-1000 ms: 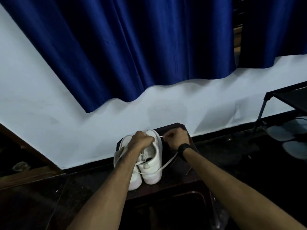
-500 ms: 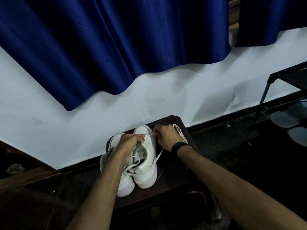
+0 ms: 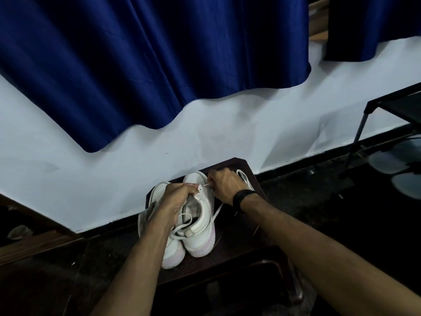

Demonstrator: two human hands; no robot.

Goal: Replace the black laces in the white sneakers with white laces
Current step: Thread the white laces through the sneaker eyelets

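Down on the dark stool [image 3: 239,254], the left hand [image 3: 175,201] curls over the right sneaker [image 3: 200,215], gripping its tongue edge. The right hand [image 3: 224,184] pinches the white lace [image 3: 216,212] at an eyelet. Both sneakers lie lengthwise, toes toward the wall.

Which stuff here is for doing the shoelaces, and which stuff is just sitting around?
For the job: right sneaker, left sneaker, white lace, left hand holding the right sneaker, right hand pinching the lace.

Just around: stool, blue curtain, wristband, metal rack.
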